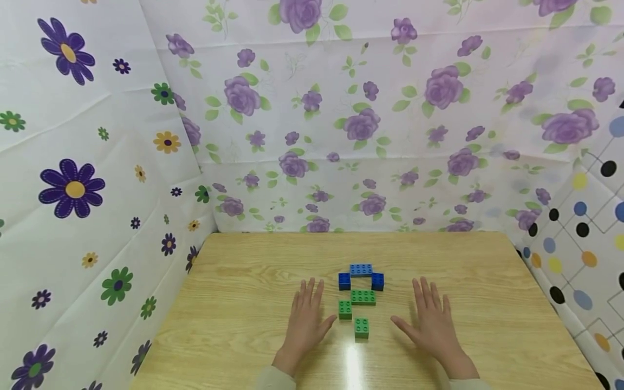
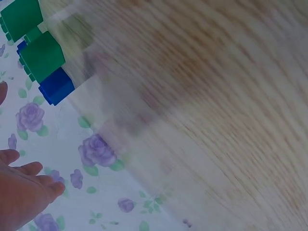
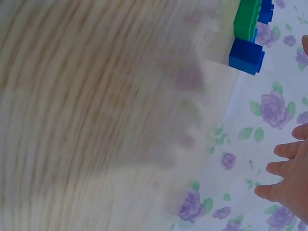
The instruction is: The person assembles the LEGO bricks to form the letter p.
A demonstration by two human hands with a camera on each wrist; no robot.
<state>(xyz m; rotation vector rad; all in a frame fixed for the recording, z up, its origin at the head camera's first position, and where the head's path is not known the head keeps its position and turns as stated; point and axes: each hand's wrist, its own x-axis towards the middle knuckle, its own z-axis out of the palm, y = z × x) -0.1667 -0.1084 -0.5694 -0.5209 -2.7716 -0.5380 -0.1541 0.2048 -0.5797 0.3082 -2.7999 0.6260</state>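
Note:
My left hand (image 1: pixel 306 319) is spread with straight fingers, left of a small group of toy building bricks. The right hand (image 1: pixel 431 325) is spread the same way on their right; both hold nothing. Furthest back lies a long light-blue brick (image 1: pixel 361 270), flanked by two small dark-blue bricks, a left one (image 1: pixel 344 281) and a right one (image 1: pixel 377 281). In front of them is a long green brick (image 1: pixel 363 297). One small green brick (image 1: pixel 345 309) sits near my left thumb, and another small green brick (image 1: pixel 361 327) is nearest to me. All have their studs up.
The bricks stand on a wood-grain table (image 1: pixel 234 271). A purple-rose cloth (image 1: pixel 331 151) hangs behind its back edge. Daisy-patterned cloth (image 1: pixel 112 227) hangs at the left, and dotted cloth (image 1: pixel 567 244) at the right.

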